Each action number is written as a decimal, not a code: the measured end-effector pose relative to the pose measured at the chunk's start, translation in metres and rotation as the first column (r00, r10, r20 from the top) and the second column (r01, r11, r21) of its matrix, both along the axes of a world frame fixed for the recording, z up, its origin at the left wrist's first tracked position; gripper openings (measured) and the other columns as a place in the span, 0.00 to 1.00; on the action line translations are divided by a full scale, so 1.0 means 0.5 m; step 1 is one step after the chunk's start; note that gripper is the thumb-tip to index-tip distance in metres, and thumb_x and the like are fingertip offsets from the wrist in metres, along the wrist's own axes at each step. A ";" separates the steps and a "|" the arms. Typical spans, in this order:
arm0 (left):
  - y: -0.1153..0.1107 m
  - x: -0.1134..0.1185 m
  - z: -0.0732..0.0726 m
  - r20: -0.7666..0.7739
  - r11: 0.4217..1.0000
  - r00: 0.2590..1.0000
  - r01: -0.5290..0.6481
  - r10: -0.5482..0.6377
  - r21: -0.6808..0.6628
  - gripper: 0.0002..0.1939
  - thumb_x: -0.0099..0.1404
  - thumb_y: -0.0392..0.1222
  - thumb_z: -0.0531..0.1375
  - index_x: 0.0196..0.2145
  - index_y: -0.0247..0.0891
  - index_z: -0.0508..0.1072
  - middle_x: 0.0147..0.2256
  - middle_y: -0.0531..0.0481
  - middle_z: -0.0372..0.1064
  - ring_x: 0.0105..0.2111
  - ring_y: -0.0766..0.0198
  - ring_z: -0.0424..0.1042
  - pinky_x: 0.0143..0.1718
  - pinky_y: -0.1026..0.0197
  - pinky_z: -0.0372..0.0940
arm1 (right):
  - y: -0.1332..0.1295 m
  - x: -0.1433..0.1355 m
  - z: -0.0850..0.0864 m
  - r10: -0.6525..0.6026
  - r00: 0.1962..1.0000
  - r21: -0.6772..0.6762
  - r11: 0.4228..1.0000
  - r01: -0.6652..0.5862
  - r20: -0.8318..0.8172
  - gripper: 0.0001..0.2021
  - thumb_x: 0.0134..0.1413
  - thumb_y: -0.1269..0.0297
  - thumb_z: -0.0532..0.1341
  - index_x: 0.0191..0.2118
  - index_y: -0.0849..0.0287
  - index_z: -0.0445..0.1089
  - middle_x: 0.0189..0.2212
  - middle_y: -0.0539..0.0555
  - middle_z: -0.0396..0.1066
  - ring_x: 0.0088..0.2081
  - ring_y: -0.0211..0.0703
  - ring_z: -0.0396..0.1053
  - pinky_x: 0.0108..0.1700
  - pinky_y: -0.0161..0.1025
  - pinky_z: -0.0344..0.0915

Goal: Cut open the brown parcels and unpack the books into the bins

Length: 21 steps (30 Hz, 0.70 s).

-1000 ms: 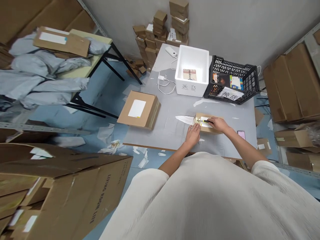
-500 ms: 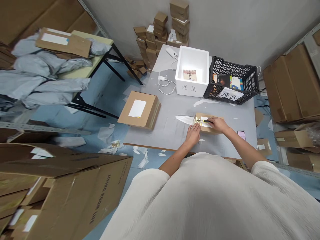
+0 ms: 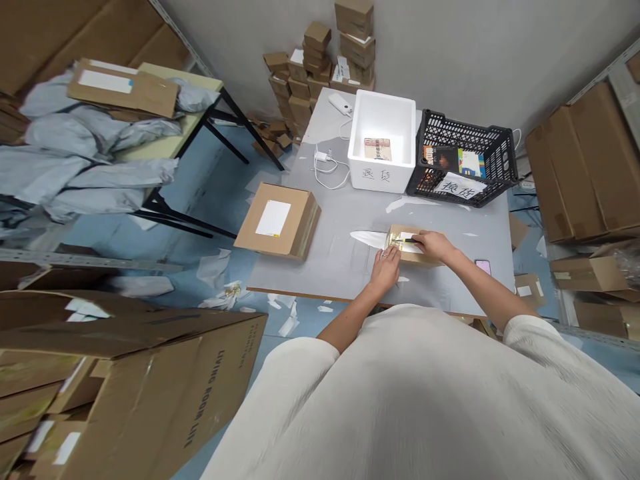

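Note:
A small taped cardboard box (image 3: pixel 425 259) with a white label lies near the front of the grey table (image 3: pixel 330 267). My right hand (image 3: pixel 431 245) is closed round a thin dark tool (image 3: pixel 411 241), whose tip points left over the shiny tape on the box top. At the box's left end, my left hand (image 3: pixel 386 265) presses on its edge, with a ring on one finger. A strip of white paper (image 3: pixel 369 238) lies just left of the box.
A larger labelled box (image 3: pixel 280 220) sits at the table's left. Behind are a white foam bin (image 3: pixel 383 175) and a black crate (image 3: pixel 463 160) with packages inside. A phone (image 3: pixel 483 267) lies right, a cable (image 3: pixel 333 175) back left.
My right hand and the dark tool have shifted very slightly to the left over the box. The whole view has moved a little; my left hand stays at the box's edge.

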<state>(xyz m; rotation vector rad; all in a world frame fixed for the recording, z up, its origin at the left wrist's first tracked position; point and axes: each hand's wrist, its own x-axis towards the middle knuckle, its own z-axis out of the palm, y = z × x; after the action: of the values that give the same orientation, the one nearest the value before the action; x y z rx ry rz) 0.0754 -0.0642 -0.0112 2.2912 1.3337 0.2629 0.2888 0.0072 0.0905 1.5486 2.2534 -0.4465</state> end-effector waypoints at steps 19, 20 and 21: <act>0.000 -0.005 0.001 0.008 0.999 0.999 -0.037 0.037 0.002 0.36 0.72 0.30 0.53 0.76 0.38 0.64 0.78 0.39 0.60 0.80 0.53 0.55 0.80 0.40 0.48 | 0.010 -0.017 0.012 0.019 0.994 -0.048 0.999 -0.014 0.109 0.20 0.79 0.63 0.53 0.64 0.54 0.78 0.57 0.65 0.80 0.57 0.57 0.79 0.53 0.44 0.70; 0.000 -0.005 0.001 0.007 0.999 0.999 -0.035 0.035 -0.002 0.36 0.72 0.30 0.53 0.76 0.38 0.64 0.78 0.40 0.60 0.80 0.53 0.55 0.80 0.40 0.48 | 0.010 -0.015 0.012 0.019 0.994 -0.046 0.999 -0.014 0.110 0.20 0.79 0.63 0.53 0.64 0.54 0.78 0.57 0.65 0.80 0.57 0.57 0.79 0.53 0.44 0.70; 0.000 -0.005 0.001 0.007 0.999 0.999 -0.034 0.034 -0.005 0.36 0.72 0.30 0.53 0.76 0.38 0.64 0.78 0.40 0.59 0.80 0.53 0.54 0.80 0.39 0.48 | 0.010 -0.013 0.012 0.016 0.994 -0.042 0.999 -0.012 0.111 0.20 0.80 0.63 0.53 0.64 0.54 0.77 0.57 0.65 0.80 0.57 0.57 0.79 0.53 0.44 0.70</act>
<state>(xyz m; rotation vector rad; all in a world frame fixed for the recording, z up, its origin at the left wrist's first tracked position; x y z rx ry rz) 0.0728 -0.0644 -0.0105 2.2632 1.3692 0.2787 0.2824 0.0123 0.0966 1.4987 2.1564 -0.3901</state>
